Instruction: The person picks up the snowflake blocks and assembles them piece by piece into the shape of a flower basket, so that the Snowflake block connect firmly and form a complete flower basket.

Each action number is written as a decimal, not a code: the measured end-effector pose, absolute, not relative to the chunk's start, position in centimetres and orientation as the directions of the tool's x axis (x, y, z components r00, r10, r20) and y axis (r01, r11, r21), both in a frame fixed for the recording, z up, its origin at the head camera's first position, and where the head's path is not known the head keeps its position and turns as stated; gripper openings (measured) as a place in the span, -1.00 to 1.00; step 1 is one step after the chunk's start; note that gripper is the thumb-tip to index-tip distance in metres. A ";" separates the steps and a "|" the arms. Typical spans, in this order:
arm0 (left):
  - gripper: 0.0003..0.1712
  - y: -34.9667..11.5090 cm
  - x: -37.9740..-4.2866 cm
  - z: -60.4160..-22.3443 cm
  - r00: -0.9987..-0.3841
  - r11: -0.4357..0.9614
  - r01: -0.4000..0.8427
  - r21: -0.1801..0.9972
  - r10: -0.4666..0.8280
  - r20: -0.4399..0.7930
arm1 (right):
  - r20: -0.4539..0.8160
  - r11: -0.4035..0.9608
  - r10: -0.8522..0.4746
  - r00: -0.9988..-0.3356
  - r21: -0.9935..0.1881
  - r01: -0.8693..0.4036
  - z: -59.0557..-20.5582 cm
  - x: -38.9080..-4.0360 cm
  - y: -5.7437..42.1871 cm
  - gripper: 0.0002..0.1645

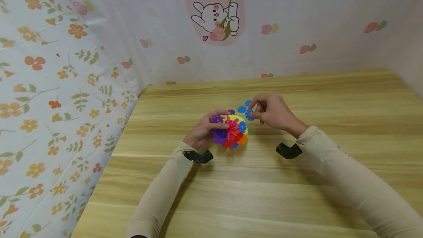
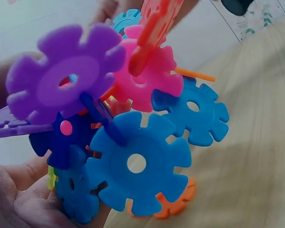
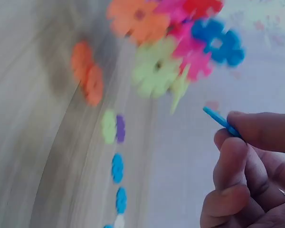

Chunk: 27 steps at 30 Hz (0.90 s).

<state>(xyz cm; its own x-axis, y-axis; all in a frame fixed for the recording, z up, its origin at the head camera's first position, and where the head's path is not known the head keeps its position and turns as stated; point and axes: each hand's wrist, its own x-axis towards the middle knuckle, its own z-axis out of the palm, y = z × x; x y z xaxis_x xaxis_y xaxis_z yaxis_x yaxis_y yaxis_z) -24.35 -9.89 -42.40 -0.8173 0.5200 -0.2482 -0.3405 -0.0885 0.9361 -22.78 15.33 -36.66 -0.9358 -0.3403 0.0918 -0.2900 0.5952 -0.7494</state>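
A ball-like cluster of slotted plastic flower discs [image 1: 232, 132] in pink, red, purple, blue, yellow-green and orange is in my left hand [image 1: 204, 128], its thumb and fingers around the left side. In the left wrist view, a large blue disc [image 2: 142, 164] and a purple disc [image 2: 66, 73] stick out toward the camera, hiding part of the hand. My right hand [image 1: 277, 112] is up and right of the cluster, pinching a single blue disc [image 3: 221, 121] between thumb and forefinger. That disc is apart from the cluster, seen edge-on in the right wrist view.
Loose blue discs [image 1: 242, 109] and a purple disc [image 1: 231, 112] lie on the wooden table [image 1: 251, 201] behind the cluster. The right wrist view also shows orange discs [image 3: 88, 73] and a light green disc [image 3: 109, 127] on the tabletop. A patterned curtain [image 1: 297, 17] hangs along the far edge.
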 end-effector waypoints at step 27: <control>-0.44 -7.9 -23.6 -42.7 -0.846 -0.138 -0.363 0.921 0.464 -0.264 | 0.196 0.587 -0.472 -0.859 -0.657 -0.473 -36.3 -22.0 13.9 -0.90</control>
